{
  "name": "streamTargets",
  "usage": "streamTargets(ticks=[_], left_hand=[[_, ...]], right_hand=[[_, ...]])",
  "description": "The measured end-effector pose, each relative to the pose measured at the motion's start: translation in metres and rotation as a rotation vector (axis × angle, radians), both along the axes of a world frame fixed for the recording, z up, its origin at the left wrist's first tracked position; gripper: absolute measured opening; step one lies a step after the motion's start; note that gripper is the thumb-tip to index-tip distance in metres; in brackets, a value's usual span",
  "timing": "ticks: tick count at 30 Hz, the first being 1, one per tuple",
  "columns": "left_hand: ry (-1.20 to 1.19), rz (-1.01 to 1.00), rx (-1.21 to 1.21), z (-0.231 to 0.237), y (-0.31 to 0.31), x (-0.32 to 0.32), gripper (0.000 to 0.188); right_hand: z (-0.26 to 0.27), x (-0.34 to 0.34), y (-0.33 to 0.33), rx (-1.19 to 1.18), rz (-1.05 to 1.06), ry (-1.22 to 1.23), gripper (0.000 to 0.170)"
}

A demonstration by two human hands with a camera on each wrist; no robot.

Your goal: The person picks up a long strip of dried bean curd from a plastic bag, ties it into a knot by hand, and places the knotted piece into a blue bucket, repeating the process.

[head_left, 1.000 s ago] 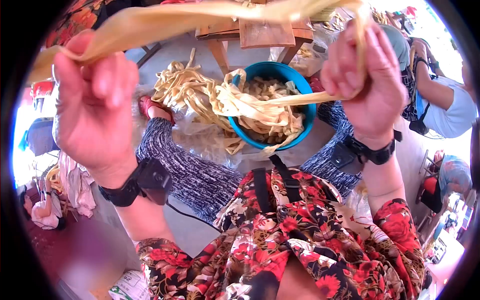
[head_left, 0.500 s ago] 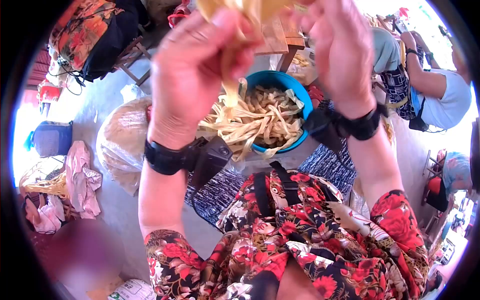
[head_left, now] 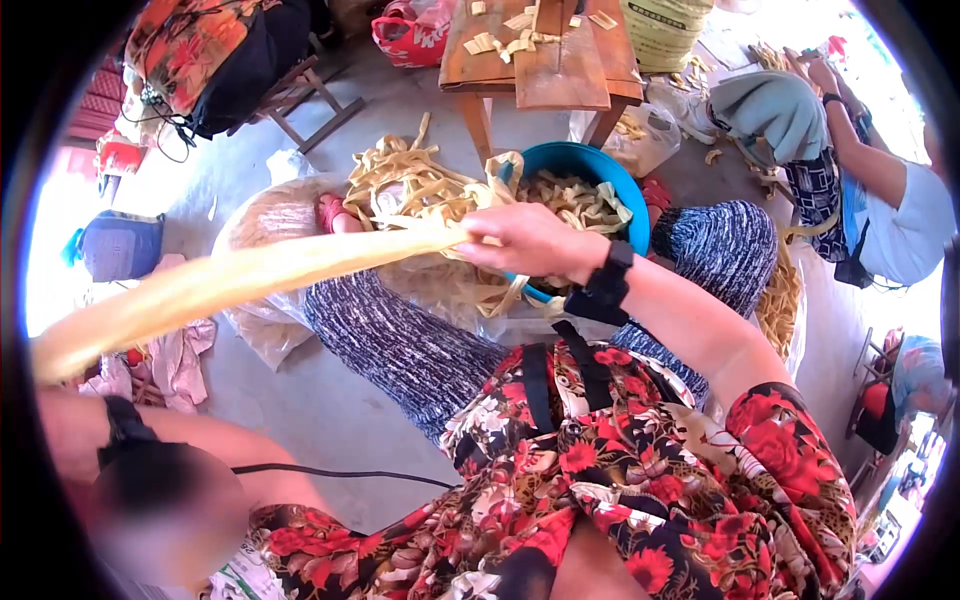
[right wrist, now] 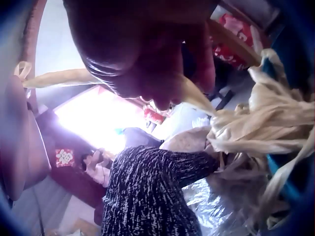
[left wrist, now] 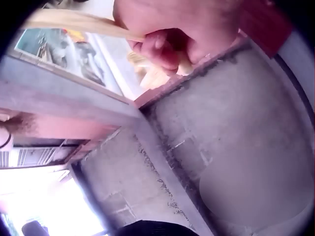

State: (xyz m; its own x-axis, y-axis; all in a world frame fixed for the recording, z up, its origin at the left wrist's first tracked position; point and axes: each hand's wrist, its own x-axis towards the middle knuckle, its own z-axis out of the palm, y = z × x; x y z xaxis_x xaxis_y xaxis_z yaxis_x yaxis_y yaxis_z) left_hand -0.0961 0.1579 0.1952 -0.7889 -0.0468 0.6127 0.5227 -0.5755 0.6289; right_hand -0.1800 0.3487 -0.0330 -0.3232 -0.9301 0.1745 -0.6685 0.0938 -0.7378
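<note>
A long pale yellow strip (head_left: 250, 270) runs taut and slanting between my two hands. My right hand (head_left: 530, 240) pinches it just in front of the bucket, with the fingers pointing left. At the far left edge of the head view my left hand (head_left: 65, 420) is partly cut off; the left wrist view shows that hand (left wrist: 182, 29) with its fingers curled around the strip (left wrist: 78, 22). Under my right hand stands a blue bucket (head_left: 632, 195) of cut pieces. More long strips (head_left: 400, 185) hang over its side, and in the right wrist view the strip leads toward this heap (right wrist: 261, 118).
A wooden bench (head_left: 565, 80) with small cut pieces on it stands beyond the bucket. My knees flank the bucket, and a filled plastic bag (head_left: 270, 225) lies by the left one. Another person (head_left: 890, 200) sits at the right. A folding stool (head_left: 300, 100) is at back left.
Both hands were raised, first wide apart, then close together at the top. Since then my left hand has swung down to the far left and my right hand has come down, the strip stretched between them.
</note>
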Motion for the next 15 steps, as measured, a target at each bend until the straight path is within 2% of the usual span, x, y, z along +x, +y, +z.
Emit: streamTargets(ticks=[3,7,8,9,10,11,12,13,15], left_hand=[[0.057,0.15,-0.011,0.013,-0.039,0.044,0.022],[0.145,0.361,-0.03,0.032,-0.09,0.116,0.022],[0.164,0.413,-0.036,0.035,-0.102,0.134,0.022],[0.177,0.462,-0.043,0.037,-0.111,0.149,0.022],[0.182,0.507,-0.056,0.037,-0.121,0.164,0.022],[0.185,0.551,-0.079,0.036,-0.132,0.177,0.022],[0.176,0.587,-0.101,0.032,-0.141,0.187,0.022],[0.141,0.628,-0.133,0.022,-0.153,0.198,0.022],[-0.023,0.777,-0.184,-0.016,-0.169,0.203,0.022]], right_hand=[[-0.009,0.003,-0.029,0.073,0.053,0.055,0.021],[-0.018,-0.003,-0.051,0.331,0.098,-0.068,0.02],[-0.019,-0.006,-0.047,0.146,-0.008,-0.311,0.019],[-0.018,-0.016,-0.035,-0.083,-0.102,-0.42,0.015],[0.011,-0.025,-0.025,-0.103,-0.219,-0.778,0.011],[0.047,-0.031,-0.015,-0.063,-0.357,-0.591,0.012],[0.071,-0.043,-0.007,-0.091,-0.505,-0.845,0.015],[0.088,-0.055,0.008,-0.257,-0.354,-0.788,0.015],[0.142,-0.046,0.017,-0.455,-0.409,-0.63,0.019]])
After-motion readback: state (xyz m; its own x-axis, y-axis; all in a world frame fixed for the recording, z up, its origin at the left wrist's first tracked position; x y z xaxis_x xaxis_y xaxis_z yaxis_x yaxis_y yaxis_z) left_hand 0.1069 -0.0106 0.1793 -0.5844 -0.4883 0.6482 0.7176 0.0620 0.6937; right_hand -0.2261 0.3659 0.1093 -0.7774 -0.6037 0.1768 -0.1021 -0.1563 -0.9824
